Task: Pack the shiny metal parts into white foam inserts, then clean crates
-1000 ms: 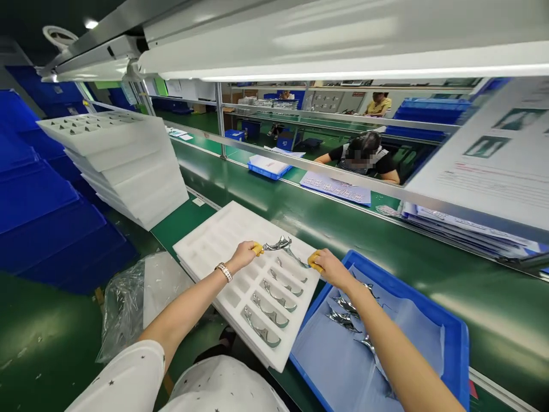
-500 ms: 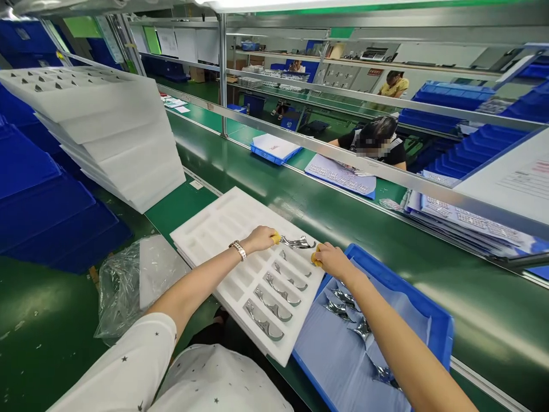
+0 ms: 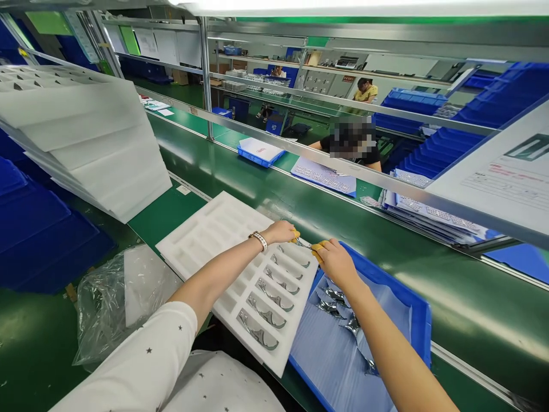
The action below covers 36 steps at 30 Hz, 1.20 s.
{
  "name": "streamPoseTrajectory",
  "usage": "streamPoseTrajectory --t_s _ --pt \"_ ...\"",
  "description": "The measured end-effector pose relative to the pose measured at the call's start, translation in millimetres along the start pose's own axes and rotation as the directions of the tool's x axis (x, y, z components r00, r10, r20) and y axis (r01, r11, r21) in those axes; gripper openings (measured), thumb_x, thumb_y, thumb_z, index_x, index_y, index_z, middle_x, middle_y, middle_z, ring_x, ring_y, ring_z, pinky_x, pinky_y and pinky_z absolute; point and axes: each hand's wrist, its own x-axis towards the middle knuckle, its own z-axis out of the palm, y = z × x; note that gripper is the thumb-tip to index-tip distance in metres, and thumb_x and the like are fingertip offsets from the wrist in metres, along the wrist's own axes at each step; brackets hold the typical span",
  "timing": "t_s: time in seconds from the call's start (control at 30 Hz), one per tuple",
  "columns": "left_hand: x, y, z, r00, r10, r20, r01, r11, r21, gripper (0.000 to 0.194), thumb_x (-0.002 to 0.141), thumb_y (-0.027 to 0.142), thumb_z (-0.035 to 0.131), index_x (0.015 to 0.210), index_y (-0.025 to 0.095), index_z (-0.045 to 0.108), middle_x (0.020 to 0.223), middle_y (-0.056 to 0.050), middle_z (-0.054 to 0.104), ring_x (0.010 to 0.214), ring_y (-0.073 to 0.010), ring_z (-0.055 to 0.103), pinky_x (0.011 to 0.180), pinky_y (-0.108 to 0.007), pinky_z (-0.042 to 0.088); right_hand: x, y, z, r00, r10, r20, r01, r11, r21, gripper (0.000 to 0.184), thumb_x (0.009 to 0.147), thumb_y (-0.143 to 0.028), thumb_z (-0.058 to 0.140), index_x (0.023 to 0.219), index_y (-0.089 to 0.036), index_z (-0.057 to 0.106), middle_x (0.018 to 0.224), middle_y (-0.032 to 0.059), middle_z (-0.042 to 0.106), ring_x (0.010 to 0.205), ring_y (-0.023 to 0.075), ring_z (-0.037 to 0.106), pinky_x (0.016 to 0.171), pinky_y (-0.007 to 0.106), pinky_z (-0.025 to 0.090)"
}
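Note:
A shiny curved metal part (image 3: 304,245) is held above the far corner of a white foam tray (image 3: 281,359), seen nearly edge-on. My left hand (image 3: 279,232) pinches its left end, and my right hand (image 3: 337,262) pinches the other end. Yellow covers sit on my fingertips. Several similar metal parts (image 3: 269,316) lie in the tray's right-hand row of slots, while the slots I can see on the left hold nothing. Right of the tray, under my right forearm, a lined blue bin (image 3: 422,326) contains more of these parts (image 3: 331,308), partly hidden by the arm.
Tall stacked white foam trays (image 3: 98,137) stand at the left, beside blue bins (image 3: 47,240). Clear plastic wrap (image 3: 100,306) lies near my left side. A metal rail (image 3: 257,137) crosses beyond the green bench (image 3: 206,151). A person (image 3: 354,143) sits opposite.
My left hand has moved right and nearer my right hand. The metal part has turned from showing its broad face to nearly edge-on. The view has shifted slightly right.

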Motion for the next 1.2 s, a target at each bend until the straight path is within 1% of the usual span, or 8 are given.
streamPoseTrajectory --t_s 0.1,0.33,0.57,0.73,0.87,1.0,1.1,1.2 --pt "0 -15 11.3 0.995 -0.031 -0.09 0.03 0.999 -0.011 0.028 0.089 0.03 0.05 0.094 0.015 0.073 0.087 -0.006 0.074 0.076 -0.0197 0.065 0.065 -0.026 0.047 1 16 23 0.995 0.086 -0.04 -0.081 0.989 0.123 0.037 0.099 -0.027 0.043 0.11 -0.014 0.075 0.098 0.0142 0.067 0.094 0.0259 0.05 0.087 0.036 0.043" --pt "-18 -57 42.5 0.978 -0.059 -0.202 0.062 0.998 0.007 0.033 0.091 0.019 0.048 0.117 0.016 0.069 0.128 -0.009 0.066 0.1 -0.0194 0.066 0.093 -0.029 0.051 17 31 51 0.967 0.238 0.095 -0.251 0.953 0.167 0.03 0.092 -0.021 0.049 0.105 -0.017 0.076 0.103 0.0123 0.069 0.098 0.0251 0.055 0.089 0.035 0.045" --pt "-19 -66 51.0 0.973 -0.013 -0.231 0.019 1.0 0.02 0.034 0.092 0.015 0.046 0.115 0.017 0.072 0.119 -0.007 0.067 0.097 -0.0187 0.066 0.092 -0.029 0.052 22 27 39 0.939 0.292 0.18 -0.315 0.943 0.11 0.033 0.096 -0.021 0.045 0.113 -0.016 0.073 0.11 0.0119 0.068 0.099 0.0199 0.062 0.083 0.028 0.048" --pt "-20 -67 53.3 0.962 -0.011 -0.273 0.025 0.999 0.047 0.034 0.092 0.015 0.047 0.114 0.018 0.072 0.115 -0.007 0.067 0.09 -0.0175 0.066 0.089 -0.029 0.053 35 0 31 0.935 0.214 0.284 -0.215 0.976 -0.027 0.034 0.093 -0.015 0.043 0.105 -0.017 0.075 0.107 0.0137 0.067 0.104 0.0244 0.062 0.079 0.031 0.048" --pt "-19 -68 54.0 0.962 0.039 -0.271 -0.018 0.997 0.08 0.034 0.091 0.013 0.046 0.113 0.018 0.072 0.114 -0.007 0.067 0.089 -0.0172 0.065 0.088 -0.029 0.053 55 -10 27 0.909 0.207 0.362 -0.217 0.976 -0.015 0.031 0.087 -0.007 0.045 0.094 -0.012 0.076 0.105 0.0168 0.068 0.089 0.0232 0.067 0.073 0.031 0.046" --pt "-19 -72 53.4 0.947 0.089 -0.31 -0.05 0.99 0.132 0.032 0.091 0.011 0.049 0.11 0.018 0.073 0.108 -0.008 0.068 0.095 -0.0188 0.065 0.091 -0.03 0.052 68 -7 21 0.901 0.146 0.41 -0.203 0.974 0.099 0.027 0.087 -0.01 0.051 0.095 -0.016 0.076 0.1 0.0126 0.072 0.093 0.0224 0.067 0.079 0.028 0.046" --pt "-16 -70 52.1 0.92 0.185 -0.345 -0.118 0.971 0.207 0.03 0.089 0.011 0.051 0.107 0.019 0.073 0.106 -0.008 0.069 0.101 -0.0209 0.065 0.096 -0.034 0.051 54 4 15 0.912 0.14 0.385 -0.225 0.957 0.185 0.031 0.092 -0.014 0.05 0.11 -0.021 0.074 0.112 0.0083 0.073 0.103 0.0204 0.066 0.087 0.026 0.046" --pt "-8 -48 58.4 0.895 0.292 -0.339 -0.195 0.936 0.293 0.029 0.088 0.012 0.053 0.105 0.02 0.075 0.101 -0.008 0.07 0.1 -0.0232 0.064 0.093 -0.038 0.051 3 23 4 0.925 0.217 0.312 -0.287 0.937 0.198 0.041 0.097 -0.015 0.041 0.129 -0.022 0.065 0.133 0.0065 0.065 0.119 0.017 0.06 0.098 0.024 0.044"
